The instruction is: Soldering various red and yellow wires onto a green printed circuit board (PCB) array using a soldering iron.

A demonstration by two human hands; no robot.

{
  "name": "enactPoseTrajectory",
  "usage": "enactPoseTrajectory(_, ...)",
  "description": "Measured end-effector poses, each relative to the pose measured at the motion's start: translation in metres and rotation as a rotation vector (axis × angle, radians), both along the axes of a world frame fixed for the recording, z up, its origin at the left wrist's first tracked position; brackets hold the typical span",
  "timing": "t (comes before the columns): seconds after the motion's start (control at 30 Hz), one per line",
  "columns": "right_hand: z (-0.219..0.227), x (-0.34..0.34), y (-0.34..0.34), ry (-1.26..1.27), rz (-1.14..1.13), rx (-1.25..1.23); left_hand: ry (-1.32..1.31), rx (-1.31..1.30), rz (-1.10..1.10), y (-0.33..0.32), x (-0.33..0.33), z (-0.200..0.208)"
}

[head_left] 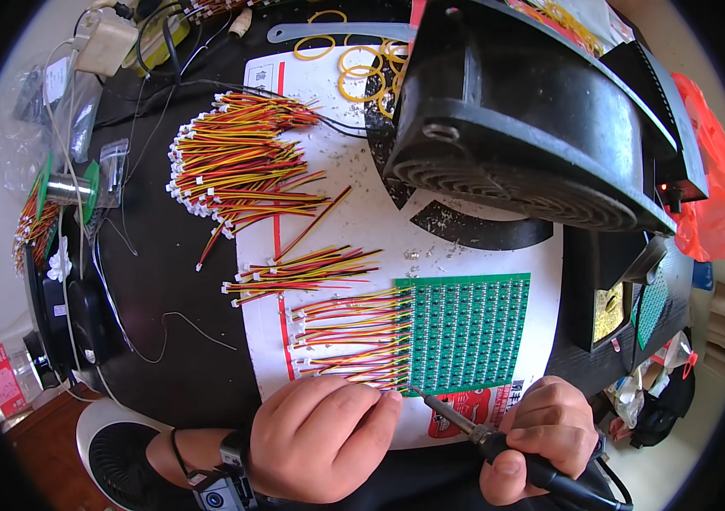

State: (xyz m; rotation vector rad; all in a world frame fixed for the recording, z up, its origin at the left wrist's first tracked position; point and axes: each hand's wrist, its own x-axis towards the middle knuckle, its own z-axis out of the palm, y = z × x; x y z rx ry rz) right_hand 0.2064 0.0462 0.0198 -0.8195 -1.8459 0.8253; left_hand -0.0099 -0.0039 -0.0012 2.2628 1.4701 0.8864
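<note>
A green circuit board panel (469,334) lies on a white printed sheet (354,217). Along its left edge runs a row of red, black and yellow wire leads (352,317) with white plugs. At the panel's lower left corner, my left hand (324,439) is closed in a pinch on a wire lead, mostly hidden by the fingers. My right hand (550,430) grips a soldering iron (452,416) by its black handle. Its tip points at that corner, close to my left fingertips; whether it touches is too small to tell. A small bunch of loose leads (316,271) lies above the row.
A big heap of leads (243,162) spreads farther back. The large black fan (533,128) stands over the sheet's far right, beside yellow rubber bands (361,83). To the right sits a holder with golden wool (609,315); at far left, a solder spool (71,189).
</note>
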Motion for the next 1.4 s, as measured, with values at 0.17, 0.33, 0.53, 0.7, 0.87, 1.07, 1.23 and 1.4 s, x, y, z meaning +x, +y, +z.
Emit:
enactPoseTrajectory(0.17,-0.003,-0.002,-0.001,0.023,-0.023,-0.01,0.002,-0.015,-0.004,0.0,0.0,-0.001)
enactPoseTrajectory(0.33,-0.011,-0.001,-0.009,-0.035,-0.066,-0.013,0.011,-0.027,-0.009,0.001,-0.001,0.0)
enactPoseTrajectory(0.53,-0.001,0.0,-0.004,-0.057,-0.062,-0.007,0.011,-0.016,-0.022,0.003,0.001,0.002)
enactPoseTrajectory(0.7,-0.007,-0.004,0.0,0.032,-0.015,-0.027,0.035,-0.035,-0.013,0.0,-0.001,-0.002)
enactPoseTrajectory(0.87,-0.004,0.001,0.0,0.071,0.019,0.022,0.028,-0.026,-0.019,0.002,0.001,0.001)
enactPoseTrajectory(1.07,-0.001,0.006,0.0,0.051,0.021,0.003,0.053,-0.034,-0.059,0.008,0.003,0.008)
enactPoseTrajectory(1.23,-0.006,0.001,0.003,0.068,0.054,-0.026,0.074,-0.042,-0.008,0.001,0.001,0.01)
enactPoseTrajectory(1.4,0.002,0.003,-0.001,0.018,-0.004,-0.002,0.033,0.005,-0.055,0.006,0.006,0.007)
